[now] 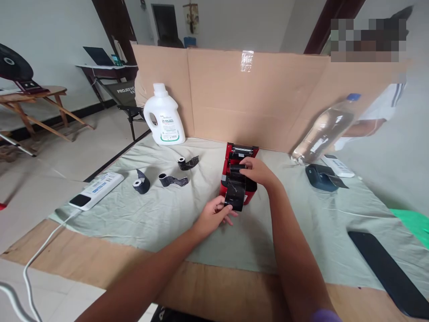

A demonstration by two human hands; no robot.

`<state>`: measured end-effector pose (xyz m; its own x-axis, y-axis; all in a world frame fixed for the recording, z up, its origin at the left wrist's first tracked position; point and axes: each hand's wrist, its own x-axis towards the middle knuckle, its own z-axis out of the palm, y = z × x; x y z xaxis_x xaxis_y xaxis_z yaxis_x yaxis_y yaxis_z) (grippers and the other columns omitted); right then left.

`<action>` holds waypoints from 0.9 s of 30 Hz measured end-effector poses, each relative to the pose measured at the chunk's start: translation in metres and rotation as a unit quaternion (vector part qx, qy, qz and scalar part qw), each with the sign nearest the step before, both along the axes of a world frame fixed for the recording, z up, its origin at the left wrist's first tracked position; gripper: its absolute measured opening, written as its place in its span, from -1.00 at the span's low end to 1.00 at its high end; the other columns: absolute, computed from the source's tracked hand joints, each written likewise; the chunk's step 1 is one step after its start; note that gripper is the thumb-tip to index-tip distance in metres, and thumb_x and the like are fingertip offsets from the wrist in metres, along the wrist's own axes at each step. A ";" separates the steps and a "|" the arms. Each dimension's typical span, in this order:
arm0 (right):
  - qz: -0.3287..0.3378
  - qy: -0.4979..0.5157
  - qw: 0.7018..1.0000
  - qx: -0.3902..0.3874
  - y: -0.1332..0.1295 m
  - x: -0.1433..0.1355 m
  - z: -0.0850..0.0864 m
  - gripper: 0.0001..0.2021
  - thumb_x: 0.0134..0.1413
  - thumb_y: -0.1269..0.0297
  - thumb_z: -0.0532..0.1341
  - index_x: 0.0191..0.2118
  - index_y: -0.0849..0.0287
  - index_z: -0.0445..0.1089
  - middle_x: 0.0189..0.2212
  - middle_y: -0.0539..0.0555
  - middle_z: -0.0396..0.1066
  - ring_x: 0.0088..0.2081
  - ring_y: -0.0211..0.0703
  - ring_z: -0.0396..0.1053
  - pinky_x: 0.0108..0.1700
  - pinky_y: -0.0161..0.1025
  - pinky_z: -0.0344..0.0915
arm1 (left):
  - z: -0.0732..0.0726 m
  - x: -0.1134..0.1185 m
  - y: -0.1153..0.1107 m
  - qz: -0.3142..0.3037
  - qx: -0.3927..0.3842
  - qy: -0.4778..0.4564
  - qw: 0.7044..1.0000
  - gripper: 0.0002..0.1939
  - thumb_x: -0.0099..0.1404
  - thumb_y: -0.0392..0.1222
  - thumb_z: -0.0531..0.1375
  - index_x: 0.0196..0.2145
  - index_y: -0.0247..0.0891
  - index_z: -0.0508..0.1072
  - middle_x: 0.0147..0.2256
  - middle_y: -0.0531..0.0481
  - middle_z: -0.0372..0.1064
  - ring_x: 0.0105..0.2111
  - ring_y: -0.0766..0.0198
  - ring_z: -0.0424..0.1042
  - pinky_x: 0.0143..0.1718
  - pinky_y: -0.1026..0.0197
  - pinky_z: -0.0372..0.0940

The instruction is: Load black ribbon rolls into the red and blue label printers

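At six o'clock on the red device (227, 166), the left hand (212, 215) is pinching film (235, 191), ideally keeping it taut, the right hand (257, 171) pinching a roll (235, 168).

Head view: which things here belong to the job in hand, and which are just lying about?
In the job:
- red device
- black film, held by the left hand
- upper black roll, at the right hand's fingers
- probably three loose black rolls

Lying about, apparently:
- white jug
- clear bottle
- black slab
- white power strip

Unclear: dark gadget
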<state>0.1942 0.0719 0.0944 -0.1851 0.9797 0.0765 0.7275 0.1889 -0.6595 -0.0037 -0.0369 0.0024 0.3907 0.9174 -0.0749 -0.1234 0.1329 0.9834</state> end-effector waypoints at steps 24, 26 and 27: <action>-0.236 0.039 0.966 0.101 0.014 0.018 0.017 -0.72 0.05 0.04 0.22 -0.51 0.14 0.35 -0.48 0.08 0.37 -0.31 -0.06 0.32 -0.18 -0.13 0.21 | 0.005 0.028 0.006 0.085 0.079 0.023 0.993 -0.48 0.24 0.10 0.23 -0.63 -0.18 0.06 -0.64 0.07 0.36 -0.62 0.35 0.30 -0.52 0.25 0.20; -0.251 0.144 0.948 0.132 0.022 0.019 0.010 -0.72 0.05 0.01 0.22 -0.29 0.14 0.39 -0.29 0.11 0.45 -0.22 -0.09 0.35 -0.13 -0.15 0.26 | 0.004 0.027 0.005 0.082 0.082 0.028 0.993 -0.48 0.25 0.10 0.22 -0.62 -0.18 0.05 -0.64 0.08 0.35 -0.62 0.36 0.29 -0.52 0.26 0.20; -0.240 0.202 0.940 0.131 0.026 0.017 0.005 -0.67 0.06 -0.02 0.20 -0.18 0.12 0.39 -0.20 0.11 0.46 -0.19 -0.11 0.36 -0.13 -0.17 0.27 | 0.003 0.027 0.005 0.083 0.083 0.030 0.993 -0.48 0.25 0.11 0.22 -0.62 -0.18 0.04 -0.64 0.08 0.34 -0.63 0.36 0.28 -0.52 0.26 0.19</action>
